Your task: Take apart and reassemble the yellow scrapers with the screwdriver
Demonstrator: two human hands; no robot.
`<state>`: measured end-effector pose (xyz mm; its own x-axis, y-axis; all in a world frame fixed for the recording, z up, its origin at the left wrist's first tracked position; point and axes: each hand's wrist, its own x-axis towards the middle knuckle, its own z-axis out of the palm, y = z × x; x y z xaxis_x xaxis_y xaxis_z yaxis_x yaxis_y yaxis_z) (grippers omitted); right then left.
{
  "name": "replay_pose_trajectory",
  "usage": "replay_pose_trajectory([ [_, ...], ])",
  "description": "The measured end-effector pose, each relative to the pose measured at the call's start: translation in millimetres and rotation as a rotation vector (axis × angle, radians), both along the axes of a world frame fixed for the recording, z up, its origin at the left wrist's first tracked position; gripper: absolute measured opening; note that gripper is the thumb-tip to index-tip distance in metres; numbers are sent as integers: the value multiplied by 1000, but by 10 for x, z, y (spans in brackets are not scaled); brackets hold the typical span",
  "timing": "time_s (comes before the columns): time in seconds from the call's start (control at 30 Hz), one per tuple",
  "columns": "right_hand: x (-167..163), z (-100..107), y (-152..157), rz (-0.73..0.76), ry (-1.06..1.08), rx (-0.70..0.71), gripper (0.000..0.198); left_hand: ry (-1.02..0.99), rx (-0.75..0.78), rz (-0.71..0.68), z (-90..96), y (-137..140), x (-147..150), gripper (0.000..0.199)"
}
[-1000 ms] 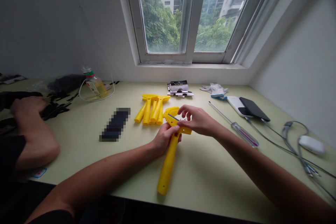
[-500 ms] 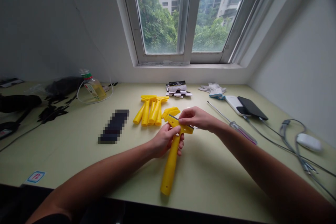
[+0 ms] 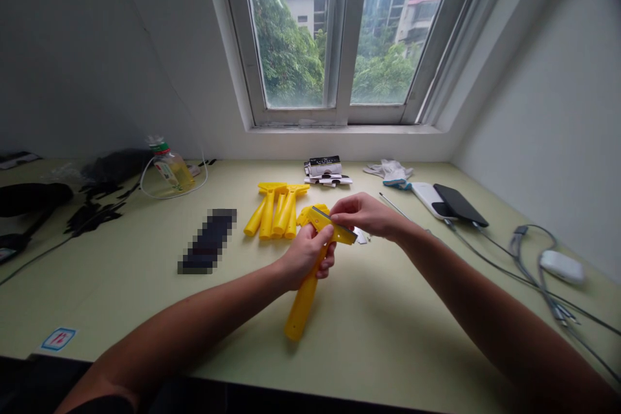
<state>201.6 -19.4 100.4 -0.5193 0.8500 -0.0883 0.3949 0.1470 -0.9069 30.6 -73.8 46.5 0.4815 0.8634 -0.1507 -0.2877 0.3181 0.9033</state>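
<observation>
A yellow scraper (image 3: 301, 310) is in my left hand (image 3: 310, 255), whose fingers wrap round its neck with the thumb on the head. The handle slants down toward me, above the table. Along the far edge of the head runs a thin grey blade (image 3: 320, 211). My right hand (image 3: 363, 215) is closed in a pinch at that blade; its fingertips partly cover the strip. Behind the head lie loose yellow plastic pieces (image 3: 305, 215), mostly hidden. Several more yellow scraper handles (image 3: 276, 210) lie beyond my left hand. Small pale flat pieces (image 3: 361, 236) rest below my right hand.
Small black-and-white boxes (image 3: 325, 167) and a glove (image 3: 391, 173) lie at the back. On the right are a screwdriver (image 3: 395, 206), a black phone-like device (image 3: 460, 204), cables (image 3: 526, 255) and a white case (image 3: 561, 265). A bottle (image 3: 174, 171) stands at the back left.
The scraper has tilted, its handle end swinging left and slightly up. My right hand has stayed at the blade. The whole view has shifted a little.
</observation>
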Motion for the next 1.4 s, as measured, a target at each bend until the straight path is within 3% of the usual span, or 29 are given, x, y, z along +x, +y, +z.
replay_pose_trajectory([
  [0.5,-46,132,-120,-14,-64,117,19,-4,33,-5,52,-51,-4,34],
  [0.83,25,208,-127,78,-47,27,24,-4,20,-7,74,-105,8,32],
  [1.4,62,178,-106,130,18,33,32,-5,91,50,119,-90,-10,34],
])
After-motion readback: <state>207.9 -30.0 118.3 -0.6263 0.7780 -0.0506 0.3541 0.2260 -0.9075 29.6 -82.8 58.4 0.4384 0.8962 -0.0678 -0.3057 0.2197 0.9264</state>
